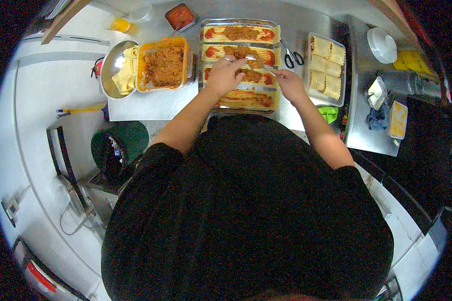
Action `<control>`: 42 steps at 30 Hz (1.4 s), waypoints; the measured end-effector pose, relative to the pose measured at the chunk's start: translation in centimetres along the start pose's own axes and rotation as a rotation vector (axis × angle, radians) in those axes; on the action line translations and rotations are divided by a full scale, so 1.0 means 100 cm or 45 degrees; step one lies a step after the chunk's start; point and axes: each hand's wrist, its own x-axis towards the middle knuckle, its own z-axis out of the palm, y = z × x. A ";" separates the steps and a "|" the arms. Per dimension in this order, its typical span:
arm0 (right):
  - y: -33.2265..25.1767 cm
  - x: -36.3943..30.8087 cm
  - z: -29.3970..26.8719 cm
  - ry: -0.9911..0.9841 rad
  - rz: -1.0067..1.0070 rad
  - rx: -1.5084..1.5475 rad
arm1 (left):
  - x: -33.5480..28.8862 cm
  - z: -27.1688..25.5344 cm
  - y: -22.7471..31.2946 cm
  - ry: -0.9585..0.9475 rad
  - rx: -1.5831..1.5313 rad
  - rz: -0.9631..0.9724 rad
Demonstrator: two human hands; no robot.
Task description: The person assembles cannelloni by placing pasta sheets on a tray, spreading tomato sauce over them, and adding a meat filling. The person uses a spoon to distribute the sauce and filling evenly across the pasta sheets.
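My right hand (290, 85) is closed around the handle of a spoon (266, 69), whose tip is at the meat filling on a pasta strip. Beside the spoon's tip is my left hand (225, 76), its fingers stretched out and apart over the strips. Below both hands lies a metal tray (202, 37) with several long ridged pasta strips (221, 102). The far strips carry red sauce and brown meat filling (241, 33); the nearest shows only smeared sauce. Left of the tray, a plastic tub (158, 90) holds more meat filling (163, 65).
A steel bowl (104, 75) with pasta sheets (124, 78) stands at the left. Black-handled scissors (293, 60) lie right of the tray, near a container (331, 102) of rolled pasta pieces (326, 65). Farther back is a red sauce container (180, 17). A side counter (359, 125) holds lids (381, 44).
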 end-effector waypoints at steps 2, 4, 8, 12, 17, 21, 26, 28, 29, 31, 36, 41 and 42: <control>-0.004 0.004 0.007 0.055 0.051 -0.077 | 0.011 0.006 0.003 -0.056 0.027 0.022; -0.007 0.010 0.011 0.137 0.051 -0.110 | 0.026 0.012 0.003 -0.108 0.069 0.028; -0.015 0.024 0.018 0.225 0.096 -0.089 | 0.053 0.028 -0.003 -0.185 0.171 0.001; -0.022 0.034 0.028 0.266 0.141 -0.171 | 0.063 0.043 -0.013 -0.178 0.300 -0.029; -0.023 0.029 0.030 0.316 0.109 -0.199 | 0.063 0.045 -0.016 -0.269 0.358 -0.045; -0.025 0.021 0.020 0.334 0.162 -0.194 | 0.063 0.039 -0.008 -0.428 0.350 -0.092; -0.019 0.019 0.014 0.319 0.140 -0.104 | 0.060 0.035 -0.005 -0.314 0.318 -0.002; -0.010 0.018 0.014 0.323 0.017 -0.067 | 0.056 0.032 -0.006 -0.209 0.336 0.009; -0.005 0.019 0.012 0.312 0.116 -0.006 | 0.055 0.030 -0.006 -0.163 0.337 0.008; 0.004 0.018 0.008 0.334 0.235 0.145 | 0.052 0.023 -0.009 -0.331 0.349 -0.086; -0.007 0.024 -0.013 0.356 0.329 0.192 | 0.044 -0.009 -0.013 -0.405 0.256 -0.133; -0.069 0.011 -0.026 0.371 0.207 0.461 | 0.021 -0.068 0.000 0.033 0.048 -0.210; -0.086 0.010 -0.026 0.364 0.113 0.404 | 0.007 -0.086 -0.003 0.143 0.045 -0.193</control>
